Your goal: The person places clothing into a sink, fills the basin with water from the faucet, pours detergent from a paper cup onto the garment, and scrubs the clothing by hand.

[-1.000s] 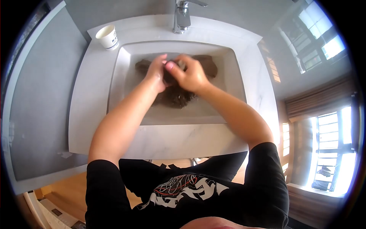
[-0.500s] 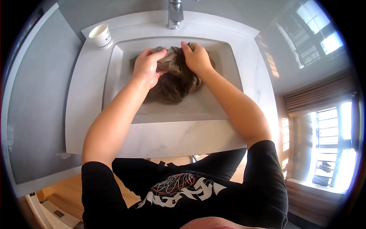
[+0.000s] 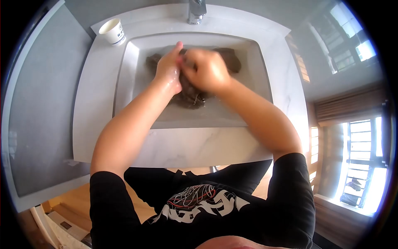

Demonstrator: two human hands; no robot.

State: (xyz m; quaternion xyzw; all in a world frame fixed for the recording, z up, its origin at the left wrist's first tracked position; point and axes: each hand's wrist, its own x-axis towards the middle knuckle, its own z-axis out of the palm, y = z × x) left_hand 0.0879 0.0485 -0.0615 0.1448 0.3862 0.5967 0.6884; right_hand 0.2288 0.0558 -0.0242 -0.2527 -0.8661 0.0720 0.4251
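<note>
A dark brown wet cloth lies bunched in the water of the sink, part of it spread out beyond my hands. My left hand grips a fold of this cloth, its thumb pointing up and its skin wet. Pressed against it from the right is my right hand, closed like a fist over the cloth and slightly blurred by motion. Most of the fabric between the two palms is hidden by the fingers.
A white paper cup stands on the counter's back left corner. Behind the sink rises a chrome faucet. The marbled counter runs along the front edge. A grey panel is at the left.
My right hand has moved left and turned into a fist against my left hand. The cloth, stretched between the hands before, is now bunched between them. The view has shifted slightly.
</note>
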